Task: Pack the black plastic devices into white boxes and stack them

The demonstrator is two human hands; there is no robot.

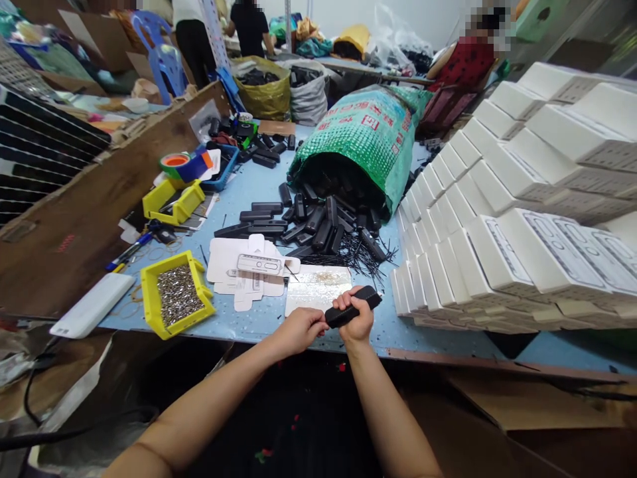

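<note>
My right hand (359, 318) is wrapped around an oblong black plastic case (367, 300), tilted up to the right just above the table's front edge. At the case's lower left end, my left hand (304, 328) has its fingertips pinched together; what they hold, if anything, is too small to make out. Behind my hands lies a shiny whitish pad (318, 292). Flattened white cartons (223, 260) are to its left. Farther back, many similar black cases (318, 222) and thin black sticks (355, 255) spill from a green woven sack (355, 139).
Stacked white boxes (462, 265) wall off the right side. On the left stand a yellow bin (149, 309) of small metal parts, another yellow bin (192, 204), tape rolls (174, 161) and a white power bank-like block (92, 305). A wooden board (64, 206) edges the table. Other people work beyond.
</note>
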